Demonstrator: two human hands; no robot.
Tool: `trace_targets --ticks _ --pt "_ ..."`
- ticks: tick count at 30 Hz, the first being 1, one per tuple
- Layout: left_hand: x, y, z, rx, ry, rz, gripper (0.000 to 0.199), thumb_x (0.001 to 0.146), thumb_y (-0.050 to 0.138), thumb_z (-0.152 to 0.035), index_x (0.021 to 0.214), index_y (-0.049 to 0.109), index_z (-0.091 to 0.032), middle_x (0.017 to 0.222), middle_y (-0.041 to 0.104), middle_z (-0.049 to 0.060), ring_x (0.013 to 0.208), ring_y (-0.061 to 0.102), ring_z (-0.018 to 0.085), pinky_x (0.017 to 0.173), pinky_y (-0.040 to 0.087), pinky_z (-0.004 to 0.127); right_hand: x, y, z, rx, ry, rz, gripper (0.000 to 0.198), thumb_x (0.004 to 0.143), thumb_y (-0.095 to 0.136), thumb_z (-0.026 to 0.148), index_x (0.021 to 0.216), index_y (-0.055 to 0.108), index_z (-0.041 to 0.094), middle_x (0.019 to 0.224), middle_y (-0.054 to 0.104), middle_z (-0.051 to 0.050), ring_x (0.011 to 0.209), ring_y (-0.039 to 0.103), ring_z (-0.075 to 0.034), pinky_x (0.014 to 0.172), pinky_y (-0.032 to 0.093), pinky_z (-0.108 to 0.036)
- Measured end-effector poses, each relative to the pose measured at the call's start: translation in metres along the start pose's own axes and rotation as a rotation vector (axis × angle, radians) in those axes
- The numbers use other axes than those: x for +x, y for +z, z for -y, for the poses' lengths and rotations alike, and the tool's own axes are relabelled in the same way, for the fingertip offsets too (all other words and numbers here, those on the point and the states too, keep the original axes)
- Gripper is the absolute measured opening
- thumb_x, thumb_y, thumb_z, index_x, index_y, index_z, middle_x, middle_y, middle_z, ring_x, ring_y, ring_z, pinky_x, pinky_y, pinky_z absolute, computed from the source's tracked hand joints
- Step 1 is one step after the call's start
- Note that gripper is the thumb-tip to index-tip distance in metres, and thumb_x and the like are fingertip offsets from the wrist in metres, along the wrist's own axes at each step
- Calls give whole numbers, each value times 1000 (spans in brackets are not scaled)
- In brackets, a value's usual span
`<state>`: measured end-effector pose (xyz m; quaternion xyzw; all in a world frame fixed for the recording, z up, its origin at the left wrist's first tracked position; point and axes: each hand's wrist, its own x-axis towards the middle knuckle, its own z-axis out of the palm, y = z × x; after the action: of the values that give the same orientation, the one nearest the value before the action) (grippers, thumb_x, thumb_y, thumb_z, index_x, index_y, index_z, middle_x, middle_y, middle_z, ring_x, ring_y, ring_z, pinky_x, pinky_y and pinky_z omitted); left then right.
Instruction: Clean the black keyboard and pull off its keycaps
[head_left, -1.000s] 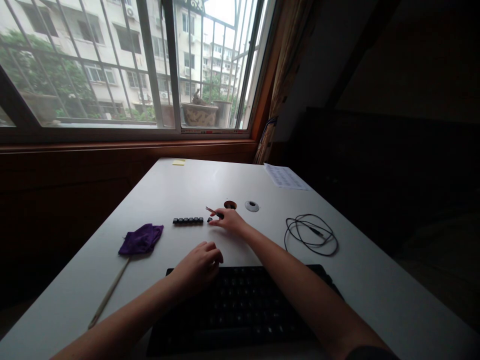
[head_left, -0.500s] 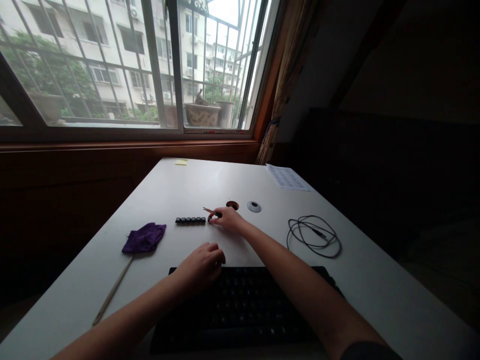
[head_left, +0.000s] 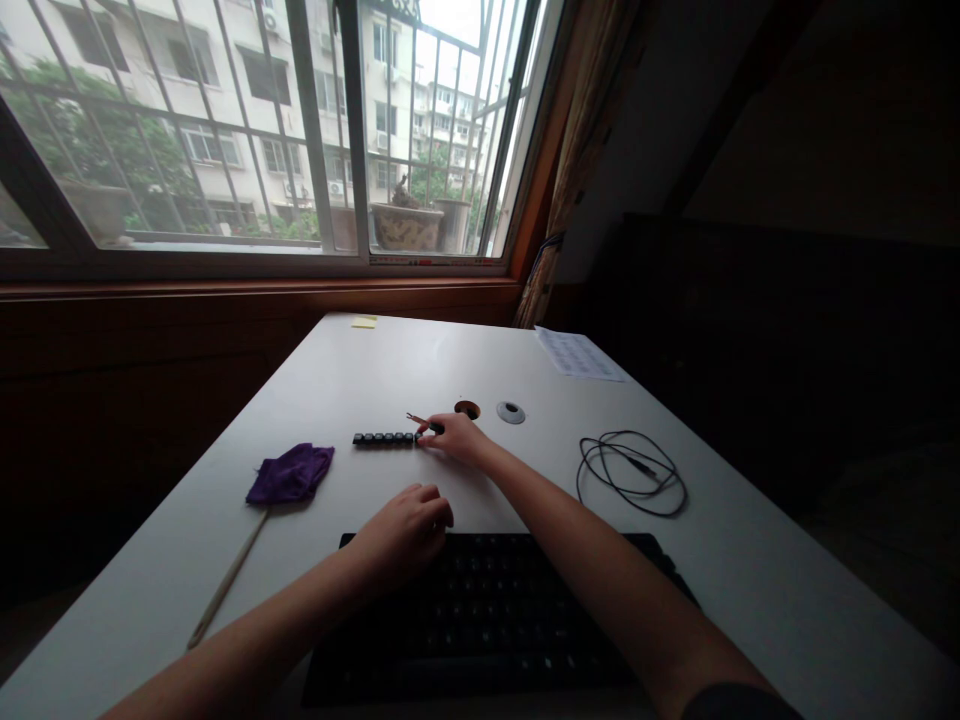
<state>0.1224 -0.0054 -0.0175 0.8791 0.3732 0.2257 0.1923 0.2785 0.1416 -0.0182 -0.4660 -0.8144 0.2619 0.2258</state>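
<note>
My right hand (head_left: 459,438) reaches to the middle of the table, its fingers closed around a slim tool (head_left: 417,418) with a reddish forked tip and a dark handle. The same fingertips pinch a small black keycap (head_left: 418,438) against the right end of a straight row of several black keycaps (head_left: 382,439). Over the upper left part of the black keyboard (head_left: 495,610) rests my left hand (head_left: 409,525), its fingers curled in, with nothing showing in them. Both forearms cover parts of the keyboard.
On the left lie a purple cloth (head_left: 291,473) and a pale stick (head_left: 227,580). A coiled black cable (head_left: 634,475) is at right. Behind my right hand are a round table hole (head_left: 469,410) and its grey cover (head_left: 511,412). Papers (head_left: 577,353) and yellow notes (head_left: 364,322) lie farther back.
My right hand has slid the keycap slightly left, closing the small gap to the end of the row. My left hand has stayed in place.
</note>
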Motion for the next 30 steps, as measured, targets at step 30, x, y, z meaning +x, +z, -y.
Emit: trace_targets --ticks 30 --pt "1 -3 -3 -5 -1 14 22 82 51 -6 92 66 -18 94 64 7 87 58 21 80 50 33 0 5 -3 -16 -13 -31 22 78 73 33 96 76 21 76 69 0 63 54 -12 58 35 -23"
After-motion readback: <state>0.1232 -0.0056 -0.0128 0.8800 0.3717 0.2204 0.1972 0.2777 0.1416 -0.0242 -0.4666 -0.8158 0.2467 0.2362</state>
